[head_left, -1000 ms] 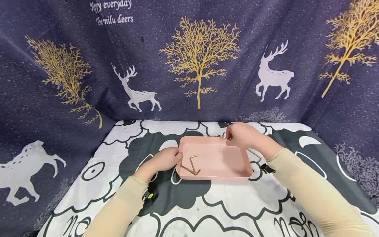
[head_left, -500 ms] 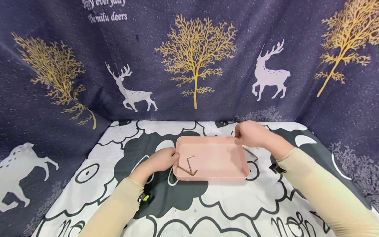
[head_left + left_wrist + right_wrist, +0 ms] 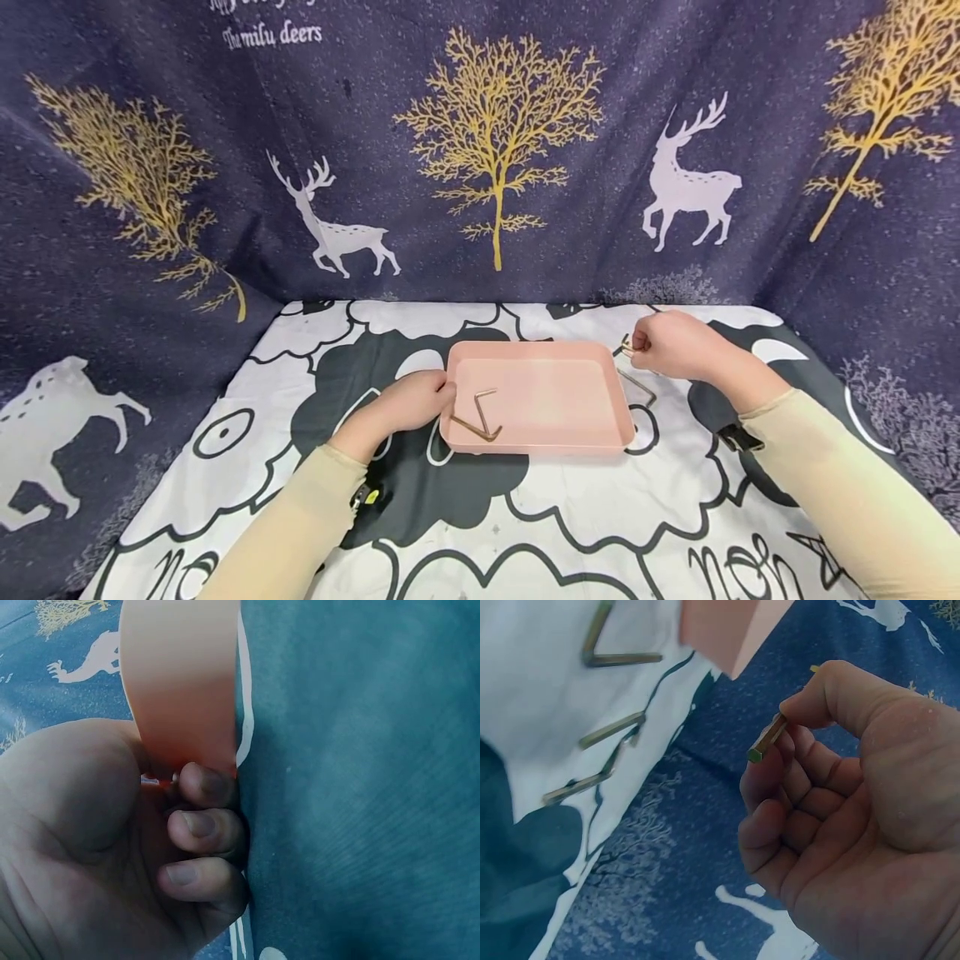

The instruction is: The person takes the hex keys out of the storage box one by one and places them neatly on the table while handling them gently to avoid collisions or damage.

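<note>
A shallow pink tray (image 3: 543, 447) lies on the table. My left hand (image 3: 414, 398) grips its left wall, the fingers curled against the outside in the left wrist view. Two bronze-coloured hex keys, one hex key (image 3: 480, 406) by the other hex key (image 3: 472, 430), lie in the tray's left part. Beyond the tray's back right corner, my right hand (image 3: 671, 343) pinches another hex key (image 3: 767, 741) between thumb and index finger. Its six-sided end points out of the fingers in the right wrist view; the rest is partly hidden by the hand.
Right of the tray, a loose hex key (image 3: 641, 388) lies on the patterned tablecloth (image 3: 585, 508). Several more loose bent keys (image 3: 611, 730) show there in the right wrist view. A dark blue curtain (image 3: 442, 242) with deer and trees hangs behind the table.
My right hand has moved right, from over the tray's back right corner to beside it, still pinching a hex key. The left hand keeps its grip on the tray. The head view shifted slightly.
</note>
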The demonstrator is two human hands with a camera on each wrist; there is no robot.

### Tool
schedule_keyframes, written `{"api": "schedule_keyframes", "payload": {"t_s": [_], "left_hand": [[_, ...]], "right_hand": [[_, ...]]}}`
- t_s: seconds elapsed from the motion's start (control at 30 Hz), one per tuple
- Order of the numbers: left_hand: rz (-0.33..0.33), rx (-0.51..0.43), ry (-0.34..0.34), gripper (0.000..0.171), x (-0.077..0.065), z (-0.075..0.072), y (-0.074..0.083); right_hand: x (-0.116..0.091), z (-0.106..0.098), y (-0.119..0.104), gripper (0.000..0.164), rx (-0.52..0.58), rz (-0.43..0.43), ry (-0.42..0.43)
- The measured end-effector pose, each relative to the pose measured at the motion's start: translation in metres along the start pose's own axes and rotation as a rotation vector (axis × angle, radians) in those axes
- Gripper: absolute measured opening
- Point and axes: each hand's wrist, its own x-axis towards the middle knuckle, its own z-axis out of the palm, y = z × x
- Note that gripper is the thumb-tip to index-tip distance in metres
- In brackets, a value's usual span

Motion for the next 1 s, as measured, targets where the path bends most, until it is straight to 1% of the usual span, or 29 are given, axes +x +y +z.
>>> {"api": "schedule_keyframes", "payload": {"t_s": [0.17, 0.3, 0.4, 0.53, 0.87, 1.0], "left_hand": [[0.003, 0.025, -0.011, 0.038, 0.001, 0.001, 0.001], [0.002, 0.02, -0.003, 0.039, 0.0, -0.001, 0.003], [0.0, 0.009, -0.008, 0.039, -0.001, -0.001, 0.004], [0.0, 0.006, -0.011, 0.038, -0.002, -0.001, 0.005], [-0.003, 0.017, -0.001, 0.037, -0.004, -0.003, 0.007], [0.0, 0.023, 0.003, 0.037, -0.006, -0.004, 0.007]], "right_hand": [[-0.007, 0.005, 0.011, 0.008, -0.028, 0.005, 0.016], [-0.012, 0.008, 0.018, 0.01, -0.043, -0.007, 0.034], [-0.016, 0.01, 0.022, 0.009, -0.035, 0.0, 0.029], [-0.02, 0.014, 0.025, 0.009, -0.022, 0.02, 0.008], [-0.026, 0.016, 0.029, 0.008, -0.017, 0.029, 0.003], [-0.029, 0.02, 0.031, 0.01, -0.022, 0.042, -0.003]]}}
